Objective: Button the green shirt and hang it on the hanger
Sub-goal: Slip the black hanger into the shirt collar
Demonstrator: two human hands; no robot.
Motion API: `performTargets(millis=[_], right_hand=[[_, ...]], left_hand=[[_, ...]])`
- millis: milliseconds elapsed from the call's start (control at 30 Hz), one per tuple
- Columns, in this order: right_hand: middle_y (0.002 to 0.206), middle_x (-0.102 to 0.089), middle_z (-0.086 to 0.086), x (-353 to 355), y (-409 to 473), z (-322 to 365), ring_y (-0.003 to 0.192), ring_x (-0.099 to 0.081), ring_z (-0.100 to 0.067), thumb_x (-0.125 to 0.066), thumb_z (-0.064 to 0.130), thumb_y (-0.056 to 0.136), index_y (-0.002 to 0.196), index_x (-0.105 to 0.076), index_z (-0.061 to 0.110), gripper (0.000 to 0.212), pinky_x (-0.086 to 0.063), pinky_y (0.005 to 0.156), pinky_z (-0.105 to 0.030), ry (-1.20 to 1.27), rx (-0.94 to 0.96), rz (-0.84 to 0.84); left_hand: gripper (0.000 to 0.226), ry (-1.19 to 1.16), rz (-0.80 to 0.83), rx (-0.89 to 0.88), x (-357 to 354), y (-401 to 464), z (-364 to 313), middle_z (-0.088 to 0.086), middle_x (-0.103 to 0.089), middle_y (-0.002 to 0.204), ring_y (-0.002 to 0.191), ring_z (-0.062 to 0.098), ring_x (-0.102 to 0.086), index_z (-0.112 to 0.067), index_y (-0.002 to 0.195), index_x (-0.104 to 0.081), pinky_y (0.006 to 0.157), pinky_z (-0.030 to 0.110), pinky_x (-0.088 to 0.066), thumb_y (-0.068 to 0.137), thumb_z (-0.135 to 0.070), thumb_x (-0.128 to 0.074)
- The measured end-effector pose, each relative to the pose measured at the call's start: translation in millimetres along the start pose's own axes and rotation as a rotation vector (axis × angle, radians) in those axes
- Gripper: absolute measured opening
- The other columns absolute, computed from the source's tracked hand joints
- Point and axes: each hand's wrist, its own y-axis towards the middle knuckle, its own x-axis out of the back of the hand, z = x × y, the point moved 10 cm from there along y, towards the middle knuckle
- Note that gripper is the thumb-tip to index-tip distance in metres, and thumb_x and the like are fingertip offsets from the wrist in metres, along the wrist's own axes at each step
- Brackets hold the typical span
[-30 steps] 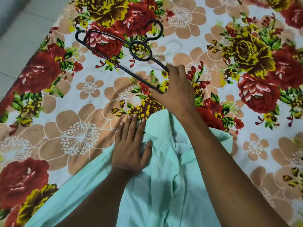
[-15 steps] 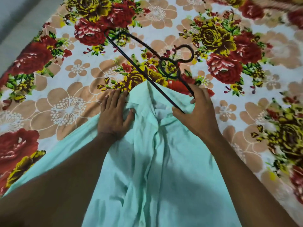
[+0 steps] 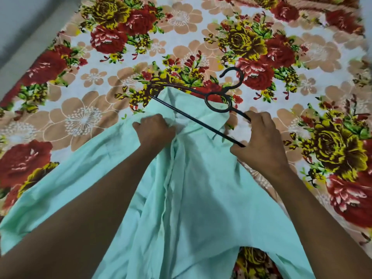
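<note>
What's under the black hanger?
The hanger lies across the green shirt collar, with the flowered bedsheet under its hook. The right hand covers its end.

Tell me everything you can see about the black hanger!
The hanger is thin, black, and looks like metal wire. It has a curled hook on top, a round loop beneath it, a curved upper arm and a straight bottom bar. It lies tilted over the collar of the green shirt, with its left end tucked into the collar. The right hand grips its right end. The hook rests over the flowered bedsheet.
</note>
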Motion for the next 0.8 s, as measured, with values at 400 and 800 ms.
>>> performTargets(millis=[400,800], right_hand=[[0.134,-0.046,-0.008,29.2,-32.8,-38.6,0.129,-0.045,-0.036,-0.085,0.029,0.066,0.146,-0.045,0.017,0.09,-0.031,0.109,-0.054,-0.064,-0.072,-0.088],[0.137,-0.051,-0.009,17.1,30.6,53.3,0.132,-0.046,-0.032,-0.083,0.02,0.063,0.148,-0.047,0.012,0.093,-0.012,0.121,-0.044,-0.175,0.217,-0.082]], left_hand=[[0.027,-1.029,-0.096,0.421,11.0,-11.7,55.2,0.006,-0.054,0.09,0.061,0.015,-0.05,-0.014,0.105,-0.052,0.036,0.013,-0.035,0.082,-0.006,-0.064],[0.05,-0.9,-0.002,-0.086,31.1,-7.9,-3.4,0.003,-0.061,0.115,0.083,0.009,-0.061,-0.02,0.127,-0.059,0.067,0.019,-0.052,0.083,-0.004,-0.074]])
